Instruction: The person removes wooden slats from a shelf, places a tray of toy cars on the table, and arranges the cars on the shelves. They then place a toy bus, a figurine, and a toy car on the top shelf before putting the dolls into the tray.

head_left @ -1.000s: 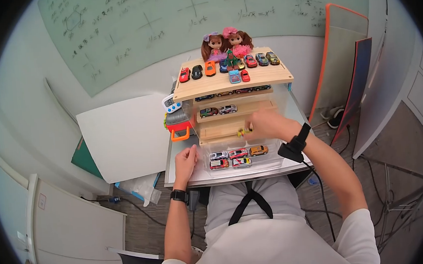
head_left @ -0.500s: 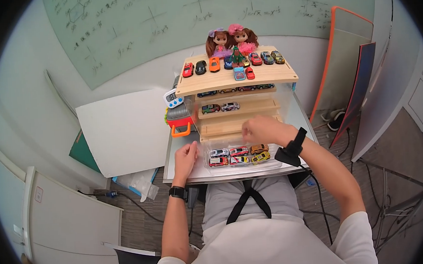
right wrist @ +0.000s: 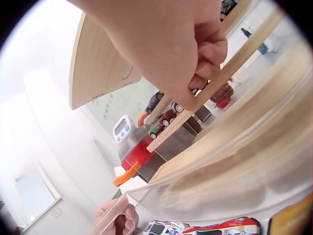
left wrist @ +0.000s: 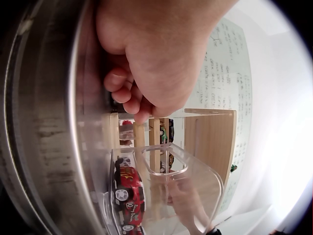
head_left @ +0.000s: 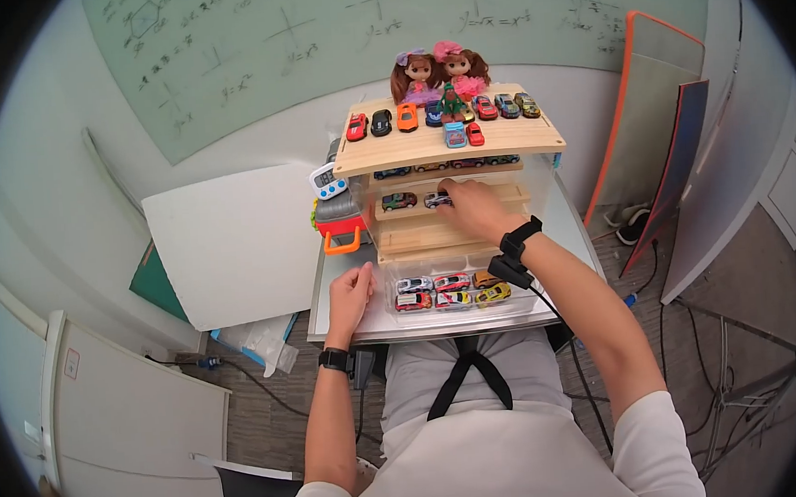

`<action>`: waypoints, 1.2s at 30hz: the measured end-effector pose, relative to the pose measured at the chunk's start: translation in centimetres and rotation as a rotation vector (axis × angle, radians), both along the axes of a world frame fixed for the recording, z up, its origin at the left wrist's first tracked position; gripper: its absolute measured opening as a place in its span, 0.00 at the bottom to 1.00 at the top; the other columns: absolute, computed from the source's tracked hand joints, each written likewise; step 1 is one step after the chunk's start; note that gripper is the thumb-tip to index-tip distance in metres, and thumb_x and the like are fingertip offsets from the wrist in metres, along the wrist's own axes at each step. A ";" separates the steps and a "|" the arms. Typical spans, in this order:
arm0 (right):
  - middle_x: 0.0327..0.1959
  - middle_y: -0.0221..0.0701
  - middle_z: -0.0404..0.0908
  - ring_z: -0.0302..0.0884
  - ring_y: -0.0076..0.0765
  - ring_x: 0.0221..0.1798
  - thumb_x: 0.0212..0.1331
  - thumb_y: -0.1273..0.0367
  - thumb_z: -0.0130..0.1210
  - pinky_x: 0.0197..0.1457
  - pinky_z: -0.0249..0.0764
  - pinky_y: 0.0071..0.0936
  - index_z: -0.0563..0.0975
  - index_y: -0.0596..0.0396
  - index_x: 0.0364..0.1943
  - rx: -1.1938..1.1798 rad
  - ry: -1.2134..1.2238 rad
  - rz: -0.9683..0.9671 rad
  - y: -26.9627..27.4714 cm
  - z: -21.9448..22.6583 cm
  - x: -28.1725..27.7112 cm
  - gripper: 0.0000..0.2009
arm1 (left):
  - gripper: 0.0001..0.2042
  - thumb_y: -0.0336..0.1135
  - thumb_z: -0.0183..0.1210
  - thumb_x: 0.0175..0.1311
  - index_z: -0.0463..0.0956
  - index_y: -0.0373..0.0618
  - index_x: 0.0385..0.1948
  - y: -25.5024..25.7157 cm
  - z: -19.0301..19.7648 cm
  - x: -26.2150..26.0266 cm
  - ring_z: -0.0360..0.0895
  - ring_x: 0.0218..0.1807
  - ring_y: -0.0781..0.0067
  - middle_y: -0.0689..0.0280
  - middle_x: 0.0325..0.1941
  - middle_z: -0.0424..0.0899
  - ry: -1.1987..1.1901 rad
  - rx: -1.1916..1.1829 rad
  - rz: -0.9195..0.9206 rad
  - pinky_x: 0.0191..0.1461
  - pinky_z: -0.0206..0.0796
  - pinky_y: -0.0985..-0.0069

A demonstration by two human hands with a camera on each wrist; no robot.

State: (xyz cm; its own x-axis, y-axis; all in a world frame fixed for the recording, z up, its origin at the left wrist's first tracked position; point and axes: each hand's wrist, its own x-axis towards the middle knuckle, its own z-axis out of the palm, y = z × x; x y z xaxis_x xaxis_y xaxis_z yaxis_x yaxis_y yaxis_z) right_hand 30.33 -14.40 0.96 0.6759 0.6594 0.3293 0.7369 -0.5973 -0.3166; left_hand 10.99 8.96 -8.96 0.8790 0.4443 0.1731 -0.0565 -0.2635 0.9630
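Note:
My right hand (head_left: 471, 208) reaches into the wooden display shelf (head_left: 416, 238) and pinches a white toy car (head_left: 432, 200) on the middle tier. Fingers and thumb hide part of this car, and a green and red toy car (head_left: 399, 200) stands to its left. In the right wrist view the curled fingers are right at the tier's edge, with the white car's wheel showing beside them. My left hand (head_left: 352, 293) rests on the table with loosely curled fingers, holding nothing. Beside it, a clear plastic box (left wrist: 212, 183) contains several toy cars, including a yellow one (head_left: 493, 294).
Two dolls (head_left: 418, 72) and several toy cars stand on the shelf's top board (head_left: 391, 152). More cars line the tier beneath it. Left of the shelf are a white timer (head_left: 328, 181) and a red and grey case with an orange handle (head_left: 342, 243).
The right hand carried the yellow car from the lower tier into the clear box and let it go. It then moved up to the white car on the middle tier. The left hand stayed put.

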 end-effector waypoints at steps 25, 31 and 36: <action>0.37 0.47 0.89 0.87 0.53 0.41 0.63 0.55 0.61 0.50 0.81 0.43 0.88 0.59 0.39 -0.096 0.341 0.557 1.5 1.6 -5.6 0.19 | 0.21 0.46 0.59 0.78 0.79 0.42 0.23 -0.1 0.1 0.1 0.65 0.20 0.89 0.76 0.18 0.73 0.005 0.013 0.008 0.23 0.56 0.82; 0.37 0.46 0.88 0.87 0.52 0.39 0.66 0.60 0.58 0.48 0.80 0.44 0.81 0.57 0.57 0.144 0.112 0.275 3.3 0.9 -2.3 0.20 | 0.21 0.46 0.59 0.78 0.79 0.41 0.24 0.0 0.1 0.0 0.66 0.21 0.88 0.76 0.18 0.73 -0.008 0.027 0.001 0.24 0.57 0.82; 0.41 0.48 0.88 0.86 0.56 0.44 0.66 0.61 0.57 0.52 0.80 0.47 0.78 0.62 0.59 0.150 0.074 0.168 5.4 -0.6 -0.7 0.23 | 0.21 0.45 0.58 0.78 0.79 0.41 0.24 -0.1 0.2 -0.1 0.66 0.21 0.88 0.76 0.18 0.74 -0.007 0.025 -0.008 0.24 0.57 0.82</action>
